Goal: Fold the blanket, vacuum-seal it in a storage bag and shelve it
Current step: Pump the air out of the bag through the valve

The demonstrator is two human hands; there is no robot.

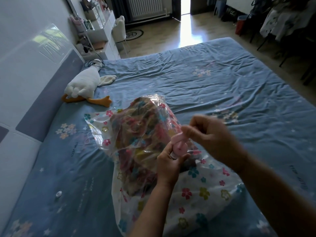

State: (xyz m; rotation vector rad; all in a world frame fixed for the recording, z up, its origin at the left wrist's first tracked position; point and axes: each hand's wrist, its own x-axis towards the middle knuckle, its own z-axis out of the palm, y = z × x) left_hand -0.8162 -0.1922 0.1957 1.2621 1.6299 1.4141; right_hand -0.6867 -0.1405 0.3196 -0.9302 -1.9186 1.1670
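The left hand (168, 165) curls around the lower body of a pink pump (177, 145), thumb on one side and fingers on the other, holding it upright. The right hand (205, 132), blurred, has its fingers closed round the top end of the same pump, at one o'clock from the left hand. The foot of the pump sits against the storage bag (196, 190), a clear plastic bag printed with bright flowers; the exact join is hidden behind the left fingers.

Inside the bag, from the pump towards eleven o'clock, the blanket (145, 127) shows as a bunched, many-coloured mass under crinkled plastic. The bag's flatter, mostly white part spreads towards five o'clock, under the right forearm. The whole bag lies on the bed sheet (213, 79), which is blue and wrinkled with small flower prints.

At eight o'clock from the hands a small round cap (58, 194) lies alone on the sheet. At ten o'clock a plush goose (85, 82) with orange feet lies against the padded headboard (42, 100). Beyond it, at eleven o'clock, stand a dressing table (102, 31) and a white chair (119, 29); at twelve o'clock a radiator (145, 7); at one o'clock a red bin (240, 24) on the floor.
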